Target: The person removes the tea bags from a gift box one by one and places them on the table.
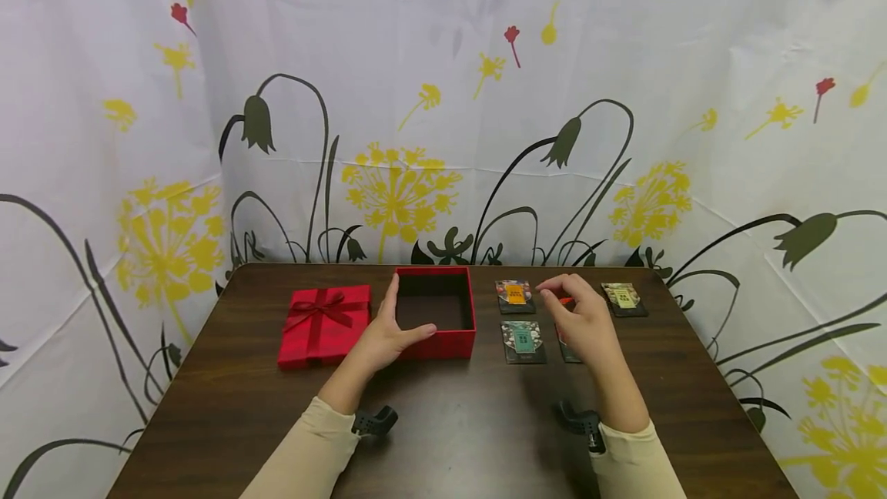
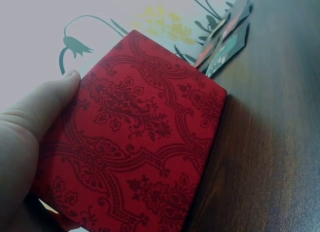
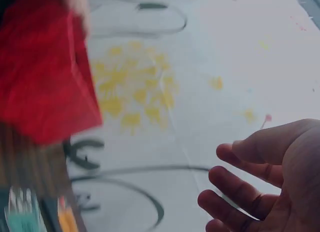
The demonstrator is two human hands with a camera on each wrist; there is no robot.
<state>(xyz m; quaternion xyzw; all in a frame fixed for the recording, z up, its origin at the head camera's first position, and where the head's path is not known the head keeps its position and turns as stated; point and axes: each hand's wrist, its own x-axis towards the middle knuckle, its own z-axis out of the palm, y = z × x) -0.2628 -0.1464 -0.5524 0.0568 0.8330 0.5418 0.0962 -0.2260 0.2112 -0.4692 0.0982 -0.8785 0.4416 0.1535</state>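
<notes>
Cream sleeves (image 1: 315, 445) reach in from the near edge of the dark wooden tabletop (image 1: 457, 437), each wrist carrying a small black camera mount. Near the middle of the tabletop the left hand (image 1: 388, 337) grips the open red box (image 1: 438, 313) at its front-left corner, thumb along the front wall and fingers up the left side; the wrist view shows the thumb (image 2: 47, 104) laid on the box's patterned red paper. That box looks like light, stiff card: its walls would flex under a hard squeeze, so a corner or two opposite walls seem the safest hold. Its ribboned lid (image 1: 324, 323) lies just to the left, apart from it. The right hand (image 1: 585, 322) hovers, fingers loosely curled and holding nothing, over small flat packets (image 1: 523, 341) laid in rows right of the box.
</notes>
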